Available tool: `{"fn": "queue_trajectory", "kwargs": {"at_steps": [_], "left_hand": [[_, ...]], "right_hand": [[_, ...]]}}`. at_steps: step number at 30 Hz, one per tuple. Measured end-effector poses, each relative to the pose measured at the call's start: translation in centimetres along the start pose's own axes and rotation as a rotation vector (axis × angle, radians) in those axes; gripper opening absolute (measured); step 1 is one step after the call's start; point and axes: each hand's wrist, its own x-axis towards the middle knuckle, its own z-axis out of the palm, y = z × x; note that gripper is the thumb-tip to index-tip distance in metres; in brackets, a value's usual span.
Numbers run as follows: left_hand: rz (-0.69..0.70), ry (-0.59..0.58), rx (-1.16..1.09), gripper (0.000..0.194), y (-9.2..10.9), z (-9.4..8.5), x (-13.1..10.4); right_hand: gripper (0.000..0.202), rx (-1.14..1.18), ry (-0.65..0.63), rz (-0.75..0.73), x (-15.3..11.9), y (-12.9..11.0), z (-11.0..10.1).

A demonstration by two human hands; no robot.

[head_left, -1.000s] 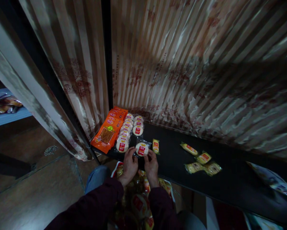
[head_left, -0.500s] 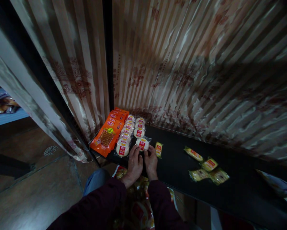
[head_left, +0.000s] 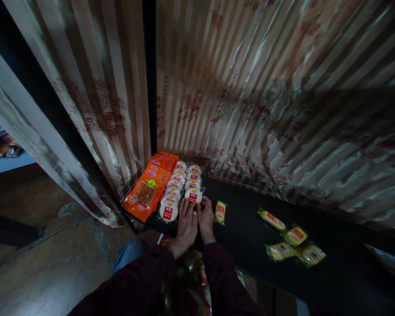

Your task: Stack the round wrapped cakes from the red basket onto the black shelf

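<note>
A round white rice cracker packet [head_left: 193, 195] with a red label lies at the near end of the right-hand row on the black shelf [head_left: 243, 228]. My left hand [head_left: 186, 227] has its fingers on the packet's near-left edge. From the near right, my right hand [head_left: 205, 219] pinches the same packet's edge. Left of it runs another row of overlapping round packets [head_left: 168, 210]. Flat orange snack bags [head_left: 144, 188] overlap at the shelf's left end. A small yellow packet [head_left: 220, 212] lies just right of my right hand.
Several small yellow-green packets [head_left: 295, 235] lie farther right on the shelf. A dark post [head_left: 150, 79] and a printed curtain [head_left: 217, 109] stand behind it. Below my arms is a bag of packaged goods [head_left: 192, 281]. A blurred package [head_left: 386, 261] sits at the far right.
Both hands have pushed the rice cracker packet away from me, up against the row, where it now overlaps the packet behind. The view has shifted slightly.
</note>
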Motion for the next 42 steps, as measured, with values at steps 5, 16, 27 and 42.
{"fn": "queue_trajectory", "kwargs": {"at_steps": [5,16,27,42], "left_hand": [[-0.047,0.002,-0.009,0.045,-0.4,0.4,0.8],[-0.092,0.019,-0.027,0.045,-0.8,0.8,1.7],[-0.104,0.03,-0.04,0.048,-0.8,1.2,1.8],[-0.062,0.003,-0.002,0.049,-0.7,1.1,1.8]], "right_hand": [[0.036,-0.028,-0.024,-0.035,0.8,0.4,0.7],[0.037,-0.247,0.051,-0.129,0.9,1.1,1.1],[0.049,-0.257,0.005,-0.181,1.4,1.4,1.5],[0.053,-0.252,-0.023,-0.182,1.9,2.7,1.6]]}}
